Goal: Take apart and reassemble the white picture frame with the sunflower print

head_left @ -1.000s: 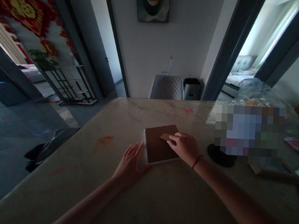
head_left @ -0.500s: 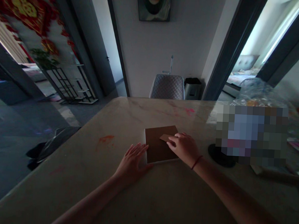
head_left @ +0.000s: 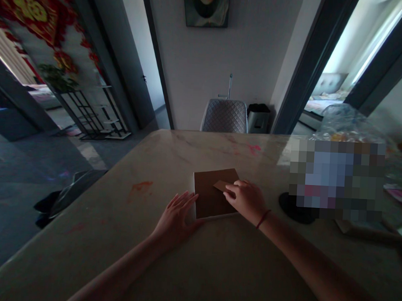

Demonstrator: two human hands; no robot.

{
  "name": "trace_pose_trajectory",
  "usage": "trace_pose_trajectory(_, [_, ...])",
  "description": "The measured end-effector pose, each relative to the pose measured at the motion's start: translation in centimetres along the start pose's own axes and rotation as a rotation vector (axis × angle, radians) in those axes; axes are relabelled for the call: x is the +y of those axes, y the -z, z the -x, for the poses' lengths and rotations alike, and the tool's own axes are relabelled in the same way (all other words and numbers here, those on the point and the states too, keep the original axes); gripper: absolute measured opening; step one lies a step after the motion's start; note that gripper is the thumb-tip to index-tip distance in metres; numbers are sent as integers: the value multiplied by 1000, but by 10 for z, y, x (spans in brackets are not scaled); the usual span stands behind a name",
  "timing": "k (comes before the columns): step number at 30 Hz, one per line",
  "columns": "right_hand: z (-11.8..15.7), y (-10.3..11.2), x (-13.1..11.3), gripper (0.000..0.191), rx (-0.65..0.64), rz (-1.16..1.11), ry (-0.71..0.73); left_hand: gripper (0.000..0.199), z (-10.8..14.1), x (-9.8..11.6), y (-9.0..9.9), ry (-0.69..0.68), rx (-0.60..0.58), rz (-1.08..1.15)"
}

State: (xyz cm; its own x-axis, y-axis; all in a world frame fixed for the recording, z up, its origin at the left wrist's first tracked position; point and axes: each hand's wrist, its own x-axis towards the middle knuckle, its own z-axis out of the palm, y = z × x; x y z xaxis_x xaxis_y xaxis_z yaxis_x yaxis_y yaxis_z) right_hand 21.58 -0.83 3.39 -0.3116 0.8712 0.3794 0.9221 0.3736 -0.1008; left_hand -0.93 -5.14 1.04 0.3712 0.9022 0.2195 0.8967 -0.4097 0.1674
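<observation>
A flat brown board with a pale edge (head_left: pixel 209 202) lies on the table in front of me; I cannot tell whether it is a box or a book. My left hand (head_left: pixel 178 214) rests at its left side, fingers stretched out, fingertips touching the left edge and the thumb along the near corner. Over the right part of the board is my right hand (head_left: pixel 247 198), a dark red band on its wrist. Its thumb and fingers pinch a small brown card (head_left: pixel 220 185), whose free end points left above the board. The right hand hides the board's right edge.
The marbled table (head_left: pixel 115 236) carries orange and pink stains. To the right stand a round black base (head_left: pixel 295 209), a blurred-out object and a clear plastic bag (head_left: pixel 349 120). Beyond the far edge are a quilted grey chair (head_left: pixel 225 116) and a bin (head_left: pixel 258 118).
Both hands, the board and the card keep the same positions relative to each other. The whole view has shifted very slightly.
</observation>
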Motion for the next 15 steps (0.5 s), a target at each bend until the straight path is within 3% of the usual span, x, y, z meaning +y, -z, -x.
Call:
trace_pose_trajectory(10, [-2,9,3,18,-37,-148,-11,74,1,0,0,-22,4,10])
trace_pose_trajectory(15, [0,7,7,21,-150,-274,-18,79,2,-2,-3,-2,19,8])
